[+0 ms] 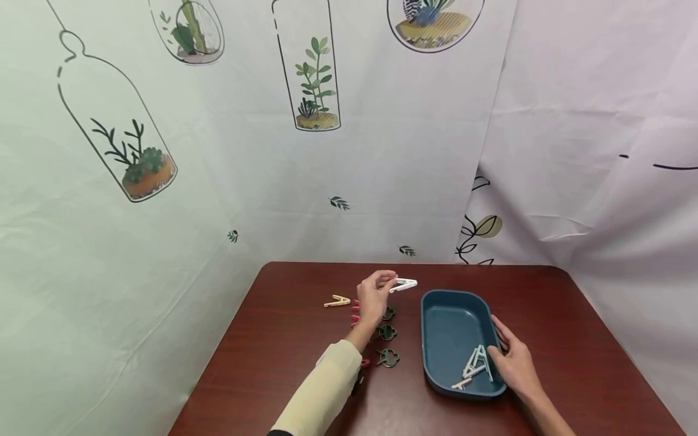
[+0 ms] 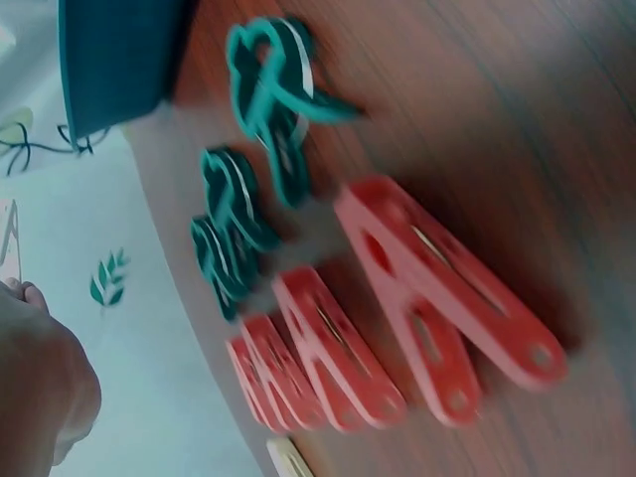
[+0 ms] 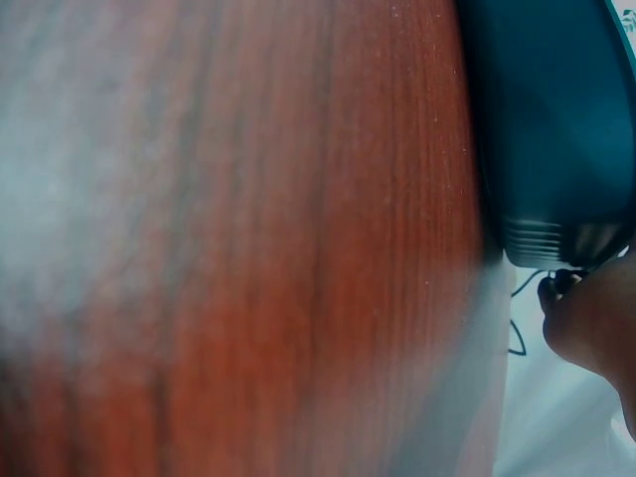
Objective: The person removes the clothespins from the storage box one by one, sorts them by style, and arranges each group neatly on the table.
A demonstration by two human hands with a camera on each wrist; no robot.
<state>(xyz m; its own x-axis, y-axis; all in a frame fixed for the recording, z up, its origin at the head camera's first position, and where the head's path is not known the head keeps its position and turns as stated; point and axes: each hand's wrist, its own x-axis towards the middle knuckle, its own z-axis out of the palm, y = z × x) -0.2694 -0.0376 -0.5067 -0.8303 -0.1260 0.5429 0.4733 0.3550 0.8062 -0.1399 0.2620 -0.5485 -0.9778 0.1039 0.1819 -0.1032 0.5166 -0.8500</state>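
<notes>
In the head view my left hand [image 1: 375, 297] pinches a white clothespin [image 1: 403, 284] above the table, left of a blue bin [image 1: 425, 339]. My right hand [image 1: 515, 362] grips the bin's right side, thumb over the rim. Several pale clothespins [image 1: 475, 365] lie in the bin's near end. The left wrist view shows my left hand [image 2: 45, 383] at the left edge, the white clothespin [image 2: 9, 243] partly cut off, beside a row of red clothespins [image 2: 447, 283] and green clips [image 2: 283, 84]. In the right wrist view my right hand [image 3: 596, 318] is against the bin [image 3: 556, 119].
A yellow clothespin [image 1: 338, 301] lies on the brown table [image 1: 262, 339] left of the red ones, which my left arm partly covers. Green clips [image 1: 388, 357] stand in a column between that arm and the bin. A printed white curtain [image 1: 382, 181] hangs behind the table.
</notes>
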